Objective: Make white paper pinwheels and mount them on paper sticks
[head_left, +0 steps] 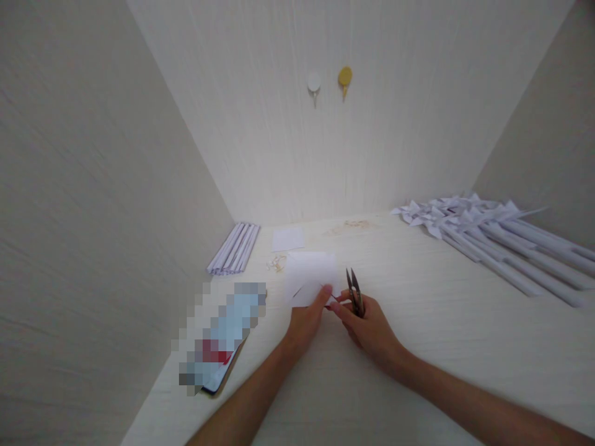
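Where the two hands meet near the middle of the bench [418,310], a folded sheet of white paper [310,279] is pinched at its near edge by the left hand [307,322], thumb and fingertips closed on the lower corner. The right hand [369,328] touches that same corner with its forefinger while its grip is wrapped around a small pair of snips [354,290], whose blades point up and away, close together, just beside the paper's right edge.

Beyond the paper lies a smaller white square [288,238], flat, near the back wall, with a few thin rubber bands [277,263] scattered between them. To the left, a bundle of white rolled sticks [233,248] rests against the side wall at the bench's edge. Nearer, along the left edge, a phone [218,341] lies flat, part of it blurred out. Far right, well apart from the hands, a heap of white paper pinwheels [488,235] on long stems fills that corner. Bare bench stretches between the hands and the pinwheels, and toward the near edge. Two hooks [329,83], one white and one yellow, are stuck high on the back wall.
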{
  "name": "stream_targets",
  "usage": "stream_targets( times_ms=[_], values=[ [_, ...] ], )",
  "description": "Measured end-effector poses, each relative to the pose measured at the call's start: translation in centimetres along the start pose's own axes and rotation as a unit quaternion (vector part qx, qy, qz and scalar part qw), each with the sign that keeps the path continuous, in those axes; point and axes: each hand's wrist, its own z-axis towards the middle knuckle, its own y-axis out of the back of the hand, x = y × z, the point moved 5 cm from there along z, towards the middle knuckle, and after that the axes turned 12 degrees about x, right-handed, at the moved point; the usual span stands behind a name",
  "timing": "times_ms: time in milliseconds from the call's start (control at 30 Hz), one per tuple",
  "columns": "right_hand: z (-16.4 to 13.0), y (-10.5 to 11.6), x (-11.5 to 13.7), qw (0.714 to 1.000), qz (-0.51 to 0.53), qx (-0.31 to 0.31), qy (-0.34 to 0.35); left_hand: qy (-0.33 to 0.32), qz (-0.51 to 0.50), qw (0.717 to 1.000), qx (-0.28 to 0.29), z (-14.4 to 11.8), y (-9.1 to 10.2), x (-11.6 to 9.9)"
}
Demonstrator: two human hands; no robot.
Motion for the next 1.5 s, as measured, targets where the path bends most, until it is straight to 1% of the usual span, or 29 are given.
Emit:
stream_targets(
  times_ms=[33,100,200,300,400,600,733,900,1033,1100,1167,1233,1300,1400,1500],
  values=[
    [0.0,0.2,0.0,1.000,-0.008,-0.007,0.010,0.003,-0.008,1.000,0.013,0.1,-0.1,0.1],
    [0.1,0.6,0.1,1.000,-0.002,-0.023,0.020,0.009,-0.047,0.999,0.021,0.5,0.0,0.3],
    [0.2,1.0,0.3,0.998,0.037,-0.042,0.026,0.003,-0.120,0.993,-0.009,1.2,0.8,0.4],
    [0.1,1.4,0.5,0.995,0.073,-0.065,0.033,-0.016,-0.131,0.991,0.013,1.8,1.3,0.1],
    [0.0,1.8,0.6,0.990,0.094,-0.093,0.049,-0.016,-0.131,0.991,0.025,2.0,1.4,-0.1],
    [0.0,2.3,0.9,0.976,0.148,-0.134,0.087,0.021,-0.121,0.986,0.110,1.5,-0.1,0.5],
    [0.0,2.3,0.9,0.973,0.172,-0.130,0.084,0.042,-0.149,0.980,0.127,1.0,-0.6,0.7],
    [0.1,2.1,0.8,0.975,0.179,-0.117,0.063,0.028,-0.142,0.979,0.142,0.4,-1.0,0.2],
    [0.2,2.1,0.9,0.974,0.188,-0.112,0.064,0.062,-0.089,0.986,0.130,0.2,-1.2,0.8],
    [0.3,1.8,0.8,0.976,0.191,-0.085,0.061,0.061,-0.065,0.990,0.109,0.2,-1.0,1.0],
    [0.4,1.4,0.6,0.983,0.176,-0.043,0.043,0.038,-0.047,0.995,0.078,0.4,-0.6,0.9],
    [0.4,1.0,0.2,0.992,0.126,-0.014,0.025,0.013,-0.025,0.998,0.053,0.6,-0.2,0.7],
    [0.4,0.9,0.1,0.998,0.056,0.002,0.023,-0.002,-0.003,0.999,0.038,0.8,0.1,0.7],
    [0.4,1.0,0.0,0.999,-0.023,0.006,0.034,-0.006,0.014,1.000,0.023,0.9,0.4,0.8],
    [0.5,1.1,0.0,0.998,-0.052,-0.003,0.041,-0.010,0.030,0.999,0.024,0.8,0.4,0.7]
  ],
)
